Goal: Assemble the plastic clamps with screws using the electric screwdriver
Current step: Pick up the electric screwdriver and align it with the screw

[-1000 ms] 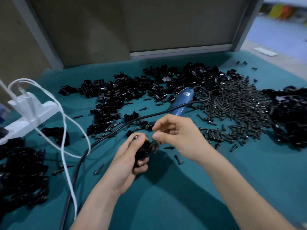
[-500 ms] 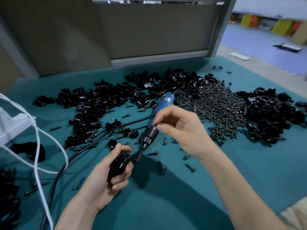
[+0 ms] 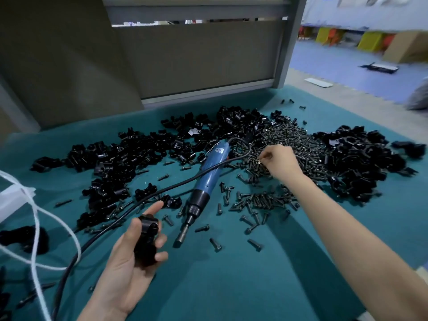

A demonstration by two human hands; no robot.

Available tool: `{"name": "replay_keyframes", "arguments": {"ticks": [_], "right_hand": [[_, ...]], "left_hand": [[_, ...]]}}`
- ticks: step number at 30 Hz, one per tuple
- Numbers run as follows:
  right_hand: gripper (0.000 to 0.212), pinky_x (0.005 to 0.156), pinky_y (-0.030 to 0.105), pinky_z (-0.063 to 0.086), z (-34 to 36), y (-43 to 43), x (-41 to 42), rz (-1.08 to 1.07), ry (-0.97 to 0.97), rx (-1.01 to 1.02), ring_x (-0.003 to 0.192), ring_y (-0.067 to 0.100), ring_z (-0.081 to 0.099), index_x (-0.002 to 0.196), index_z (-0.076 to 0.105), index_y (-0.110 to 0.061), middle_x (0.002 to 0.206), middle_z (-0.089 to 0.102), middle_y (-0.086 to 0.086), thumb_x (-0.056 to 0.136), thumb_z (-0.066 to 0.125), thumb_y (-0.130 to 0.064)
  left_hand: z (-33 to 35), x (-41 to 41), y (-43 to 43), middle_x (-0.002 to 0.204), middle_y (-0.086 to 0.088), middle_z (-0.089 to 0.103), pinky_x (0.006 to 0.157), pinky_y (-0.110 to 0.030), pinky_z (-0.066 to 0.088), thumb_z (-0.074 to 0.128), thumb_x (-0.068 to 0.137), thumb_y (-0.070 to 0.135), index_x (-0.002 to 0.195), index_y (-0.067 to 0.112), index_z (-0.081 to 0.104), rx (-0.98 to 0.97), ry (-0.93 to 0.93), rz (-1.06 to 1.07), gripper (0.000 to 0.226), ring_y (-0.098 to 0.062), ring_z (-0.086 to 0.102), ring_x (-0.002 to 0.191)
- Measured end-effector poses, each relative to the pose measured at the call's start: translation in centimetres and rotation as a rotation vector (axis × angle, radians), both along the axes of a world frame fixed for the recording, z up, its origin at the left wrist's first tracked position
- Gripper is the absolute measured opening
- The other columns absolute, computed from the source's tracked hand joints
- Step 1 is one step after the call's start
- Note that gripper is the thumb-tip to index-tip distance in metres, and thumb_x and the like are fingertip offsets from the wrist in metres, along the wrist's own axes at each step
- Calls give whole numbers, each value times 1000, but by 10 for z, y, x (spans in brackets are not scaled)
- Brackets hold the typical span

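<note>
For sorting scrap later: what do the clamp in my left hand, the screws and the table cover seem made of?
Clamp: likely moulded black plastic, faint sheen on rounded edges. Screws: probably dark-coated metal, small glints. Table cover: teal cloth, perhaps felt, matte with soft folds.

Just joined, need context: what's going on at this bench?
A person is assembling clamps. The left hand grips a black clamp above the teal table. The right hand reaches into the screw pile, apparently pinching a screw. The blue screwdriver lies unheld between them.
</note>
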State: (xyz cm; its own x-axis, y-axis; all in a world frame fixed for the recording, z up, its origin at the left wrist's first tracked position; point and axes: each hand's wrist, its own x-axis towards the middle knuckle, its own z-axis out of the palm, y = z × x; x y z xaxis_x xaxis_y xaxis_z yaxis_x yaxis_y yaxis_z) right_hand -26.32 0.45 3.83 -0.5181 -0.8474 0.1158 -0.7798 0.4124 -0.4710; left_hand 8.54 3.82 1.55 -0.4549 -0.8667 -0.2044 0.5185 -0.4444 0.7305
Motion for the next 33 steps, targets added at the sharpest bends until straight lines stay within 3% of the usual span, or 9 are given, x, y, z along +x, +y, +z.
{"name": "replay_keyframes", "arguments": {"ticks": [6,9,12,18,21,24,27,29,33], "right_hand": [[20,86,37,53,-3,-13,-8,226,184,176,97,27,63,104,70,-11,109,66,10,91,60,-1],[7,84,39,50,0,-13,-18,310,253,218,96,24,57,95,66,-15,105,59,5,90,65,-10],[8,82,34,46,1,-13,-27,366,260,239,93,21,54,87,60,-16,103,59,3,89,66,-11],[12,82,30,41,-9,-14,-33,428,343,242,91,19,51,101,60,-14,104,53,1,90,65,-13],[14,86,32,44,-6,-10,-27,424,324,219,95,23,54,106,60,-10,108,52,5,93,62,-12],[15,83,38,51,8,2,-3,315,177,-13,83,23,59,104,62,-8,97,63,11,90,61,-3],[15,74,27,55,30,28,51,359,-100,-276,72,16,62,91,67,-15,78,67,4,84,70,-1],[17,68,19,55,42,48,98,524,-341,-318,66,11,64,85,70,-20,71,69,-3,81,73,-4],[17,60,21,54,34,69,170,694,-762,-270,57,15,65,83,71,-15,66,69,4,83,69,3]], "left_hand": [[1,3,-3,83,-7,73,50,-20,52,43,81,64,113,42,68,-123,-134,160,46,-9,61,57],[2,2,-3,111,-14,72,44,-19,47,38,84,61,96,32,69,-117,-98,150,44,-12,61,58],[1,1,-3,121,-3,68,38,-16,38,41,85,54,88,24,71,-107,-138,121,42,-9,57,60],[-2,2,-2,96,-6,67,37,-18,36,44,91,43,95,14,70,-112,-153,76,39,-11,51,57],[2,1,-1,89,-8,68,34,-17,35,46,88,40,84,12,71,-113,-151,80,38,-12,52,55],[5,-1,1,78,-3,67,31,-15,30,46,87,43,70,16,67,-143,-181,101,38,-11,48,50],[6,-4,3,73,2,64,31,-15,27,46,86,46,66,18,65,-161,-219,106,39,-9,44,48],[5,-6,3,72,3,63,31,-15,26,45,86,47,65,19,64,-181,-243,119,40,-9,42,47],[7,-8,5,69,4,62,31,-12,22,44,85,48,63,21,62,-199,-261,146,40,-8,40,43]]}}
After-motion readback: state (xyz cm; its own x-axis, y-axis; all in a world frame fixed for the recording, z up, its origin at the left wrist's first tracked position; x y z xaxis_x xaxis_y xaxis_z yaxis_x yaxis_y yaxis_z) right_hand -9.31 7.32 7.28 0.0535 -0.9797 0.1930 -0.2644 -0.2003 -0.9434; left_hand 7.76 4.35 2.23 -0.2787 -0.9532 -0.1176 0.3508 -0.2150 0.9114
